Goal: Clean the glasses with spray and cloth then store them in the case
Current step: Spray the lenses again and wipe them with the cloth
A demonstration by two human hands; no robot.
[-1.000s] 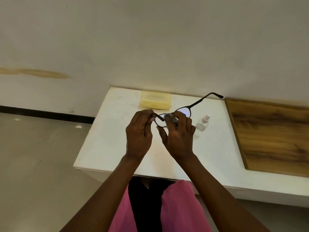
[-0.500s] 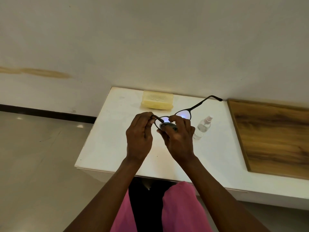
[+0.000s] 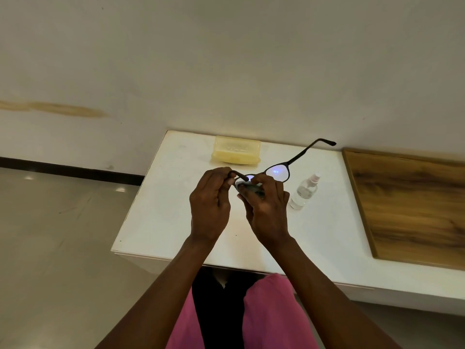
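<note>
From the head view, two bare hands are up over the white bench (image 3: 161,217). The left hand (image 3: 210,205) has its fingers curled, and its grip pinches one arm of the glasses (image 3: 276,171) near the hinge. The right hand (image 3: 268,212) is just beside the left hand. Its grip is curled round a small grey cloth (image 3: 250,188) and presses the cloth on the lens that is nearer the left hand. That lens is mostly hidden by the cloth and the fingers.

The glasses are black. They are held in the air above the bench, between the two hands and the yellow case (image 3: 236,149). The other lens sticks out past the right hand and shines a little blue. The other arm of the glasses points up and away, toward the wall (image 3: 226,59).

The case sits on the bench, behind the glasses and close to the wall. Its lid looks shut. The little clear spray bottle (image 3: 304,191) is on the bench just to the right of the glasses, past the right hand. A brown wooden board (image 3: 412,205) lies further right of the bottle. Below the hands, near the front edge of the bench, pink cloth covers the person's knees.
</note>
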